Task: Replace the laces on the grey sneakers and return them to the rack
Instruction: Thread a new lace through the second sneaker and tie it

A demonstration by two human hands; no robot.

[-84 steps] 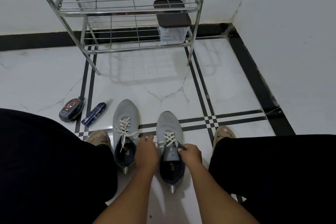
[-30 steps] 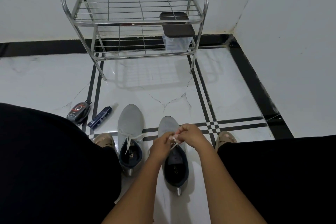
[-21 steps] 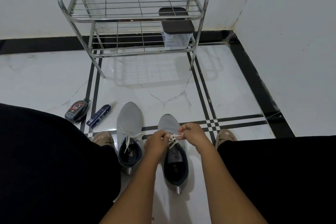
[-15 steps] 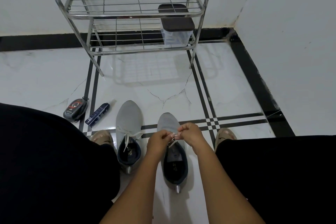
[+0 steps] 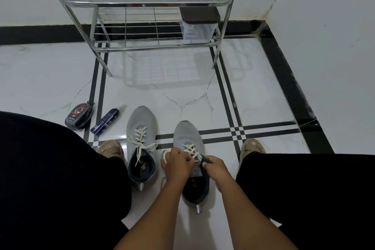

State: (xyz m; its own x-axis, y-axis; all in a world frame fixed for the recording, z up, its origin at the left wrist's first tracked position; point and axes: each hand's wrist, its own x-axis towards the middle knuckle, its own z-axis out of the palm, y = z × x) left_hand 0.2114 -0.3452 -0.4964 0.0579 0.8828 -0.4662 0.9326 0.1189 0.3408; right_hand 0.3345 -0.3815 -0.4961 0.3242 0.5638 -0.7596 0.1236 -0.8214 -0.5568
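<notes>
Pinching lace (image 5: 191, 151), left hand (image 5: 176, 163); right hand (image 5: 215, 165) grips right sneaker (image 5: 187, 136) collar; rack (image 5: 150, 2) well apart.

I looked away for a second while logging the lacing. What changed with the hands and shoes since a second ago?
Both hands came down from pinching the lace above the right sneaker. The right hand now grips its dark collar; the left hand holds the lace. The left sneaker, rack and floor items stayed put.

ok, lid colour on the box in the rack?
Dark brown lid on a clear box, lower shelf of the rack. Head view, the only one.
</notes>
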